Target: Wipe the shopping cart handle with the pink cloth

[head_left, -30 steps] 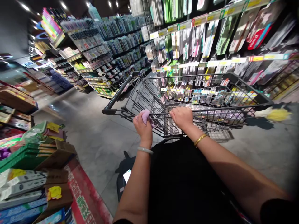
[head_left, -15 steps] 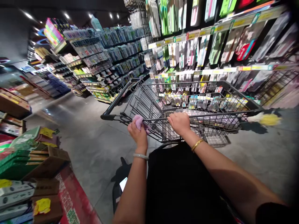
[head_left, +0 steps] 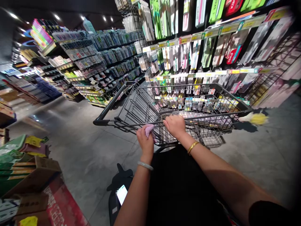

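Note:
A black wire shopping cart (head_left: 131, 103) stands in front of me in a store aisle. My left hand (head_left: 145, 142) is closed round a pink cloth (head_left: 149, 129) and presses it on the cart's handle bar. My right hand (head_left: 174, 125) grips the same bar a little to the right, fingers curled over it. A pale bangle sits on my left wrist, a gold one on my right. The cart's basket looks empty, with shelf goods showing through the wires.
Racks of hanging packets (head_left: 199, 50) line the right side just past the cart. Stocked shelves (head_left: 94, 62) run along the far left. Cardboard boxes with goods (head_left: 30, 175) stand at my left. A yellow duster (head_left: 256, 118) lies low on the right. Grey floor (head_left: 77, 141) stretches ahead left.
My left hand with the pink cloth has slid right along the bar, closer to my right hand. The view has shifted, and the boxes at my left have dropped towards the lower left corner.

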### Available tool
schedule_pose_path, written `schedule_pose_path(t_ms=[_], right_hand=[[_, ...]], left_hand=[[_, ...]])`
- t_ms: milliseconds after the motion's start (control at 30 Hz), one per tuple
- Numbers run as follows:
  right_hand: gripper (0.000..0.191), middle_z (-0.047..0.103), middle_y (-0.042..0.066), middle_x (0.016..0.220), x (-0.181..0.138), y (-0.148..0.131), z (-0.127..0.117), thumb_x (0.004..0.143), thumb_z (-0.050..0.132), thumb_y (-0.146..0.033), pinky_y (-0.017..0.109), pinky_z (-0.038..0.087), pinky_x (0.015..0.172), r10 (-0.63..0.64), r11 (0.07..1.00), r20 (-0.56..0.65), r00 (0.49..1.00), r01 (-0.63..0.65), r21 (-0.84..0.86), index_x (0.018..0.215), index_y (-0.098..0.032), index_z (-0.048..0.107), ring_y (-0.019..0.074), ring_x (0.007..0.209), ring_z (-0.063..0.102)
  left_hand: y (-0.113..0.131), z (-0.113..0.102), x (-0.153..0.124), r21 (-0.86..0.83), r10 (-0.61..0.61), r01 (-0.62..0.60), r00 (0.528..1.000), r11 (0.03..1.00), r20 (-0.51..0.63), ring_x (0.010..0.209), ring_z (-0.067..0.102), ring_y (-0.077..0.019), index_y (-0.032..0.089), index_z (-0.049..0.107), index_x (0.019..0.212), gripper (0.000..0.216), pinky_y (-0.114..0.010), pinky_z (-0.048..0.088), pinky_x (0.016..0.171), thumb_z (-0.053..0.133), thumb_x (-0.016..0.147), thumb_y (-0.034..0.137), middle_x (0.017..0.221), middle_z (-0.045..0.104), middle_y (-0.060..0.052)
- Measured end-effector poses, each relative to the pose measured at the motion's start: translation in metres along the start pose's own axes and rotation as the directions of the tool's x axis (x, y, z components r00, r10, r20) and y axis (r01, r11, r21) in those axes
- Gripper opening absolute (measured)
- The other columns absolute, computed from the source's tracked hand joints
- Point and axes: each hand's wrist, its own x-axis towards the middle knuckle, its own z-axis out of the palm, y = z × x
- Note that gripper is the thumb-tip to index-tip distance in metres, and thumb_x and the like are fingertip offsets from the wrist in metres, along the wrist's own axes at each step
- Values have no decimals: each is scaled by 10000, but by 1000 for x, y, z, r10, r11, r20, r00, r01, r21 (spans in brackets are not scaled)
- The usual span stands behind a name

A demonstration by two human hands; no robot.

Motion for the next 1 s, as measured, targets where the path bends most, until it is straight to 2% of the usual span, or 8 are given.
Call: schedule_pose_path(t_ms=[133,367,467,600,800,867,933,1000], right_hand=[[440,642,74,775,0,1,1,1023,329,-422,363,187,699,7,1000,1,1000,-7,7,806,-177,624,201,742,463],[436,646,79,789,0,0,0,1022,333,-424,362,190,703,12,1000,13,1000,-12,14,822,-176,632,204,753,470],[430,644,74,786,0,0,1,1023,334,-421,364,192,710,18,1000,5,1000,-18,12,821,-179,628,205,753,471],[412,645,70,788,-1,1,1,1020,348,-416,368,189,709,6,1000,-3,1000,-5,5,822,-182,623,205,750,472],[425,651,81,799,-1,2,2,1020,342,-429,371,192,715,10,1000,5,1000,-10,11,827,-177,625,208,762,473],[424,651,82,800,-1,2,2,1018,346,-432,369,193,714,12,1000,7,1000,-12,14,826,-178,626,209,765,474],[419,649,79,795,-1,2,3,1016,351,-429,367,194,714,14,1000,5,1000,-14,11,820,-180,624,209,765,475],[416,648,77,792,0,2,2,1016,350,-425,366,198,717,16,1000,2,1000,-16,5,816,-181,622,209,765,478]], left_hand=[[1,20,-16,-49,-77,80,996,996,50,1078,516,-218,256,649,1122,329,-384,433,1005,607,819,135,1141,536,-65],[18,21,-5,-56,-37,35,999,998,-33,1136,493,-219,278,651,1131,342,-380,414,1043,602,822,139,1196,516,-63],[2,34,-21,-12,-38,39,995,999,87,1136,503,-238,251,667,1092,357,-414,423,1037,611,775,95,1171,509,-76],[-9,48,-38,-57,-91,112,951,992,295,1020,555,-226,237,687,1017,298,-395,480,947,661,750,108,1053,559,-60],[28,33,-8,-130,-18,26,998,991,68,1033,535,-213,237,634,1072,250,-359,445,964,645,829,180,1040,588,-50],[33,34,-5,-106,15,-9,999,994,52,1049,525,-219,236,630,1081,262,-367,433,978,641,828,169,1056,583,-55],[30,43,-14,-74,29,-20,993,997,117,1049,524,-224,229,640,1082,282,-378,435,975,633,815,138,1069,576,-66],[24,55,-30,-46,19,-7,960,999,280,998,541,-220,222,661,1040,270,-372,456,930,630,796,109,1021,580,-63]])
